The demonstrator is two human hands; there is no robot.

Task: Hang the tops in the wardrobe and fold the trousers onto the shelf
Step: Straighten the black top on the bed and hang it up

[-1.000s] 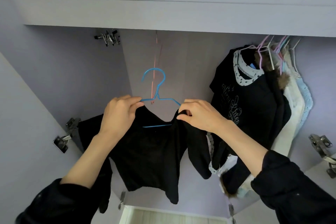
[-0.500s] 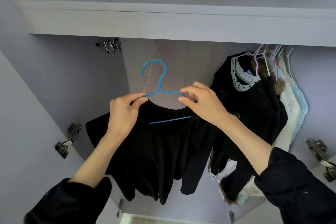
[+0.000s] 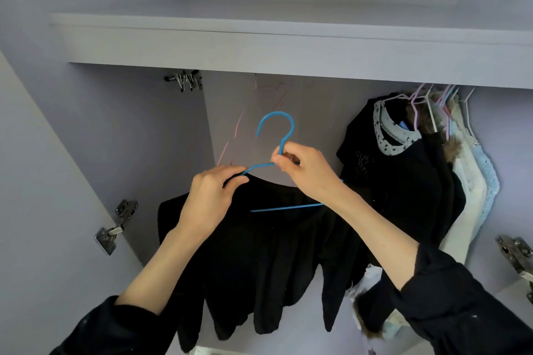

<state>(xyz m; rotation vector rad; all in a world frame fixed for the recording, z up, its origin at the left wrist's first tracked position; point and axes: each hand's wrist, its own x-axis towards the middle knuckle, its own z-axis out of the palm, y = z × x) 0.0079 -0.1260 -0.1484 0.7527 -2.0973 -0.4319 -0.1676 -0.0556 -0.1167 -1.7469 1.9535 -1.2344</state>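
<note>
A black top [image 3: 268, 262] hangs on a blue wire hanger [image 3: 278, 124], held up inside the open wardrobe. My left hand [image 3: 212, 199] pinches the top's left shoulder together with the hanger's left arm. My right hand [image 3: 305, 171] pinches the hanger's neck just under the hook. The hook points up, free in the air below the shelf [image 3: 288, 46]. The sleeves and hem dangle loose below my wrists. The rail itself is hidden behind the shelf's front edge.
Several hung garments [image 3: 415, 176] crowd the right side: a black top with a starred collar, then white and pale blue pieces. Metal hinges [image 3: 115, 228] sit on the left panel, another hinge [image 3: 516, 256] on the right. A clip bundle [image 3: 186, 81] hangs top left.
My right hand has moved from the top's right shoulder up to the hanger's neck under the hook. The hanger and top have risen slightly toward the shelf.
</note>
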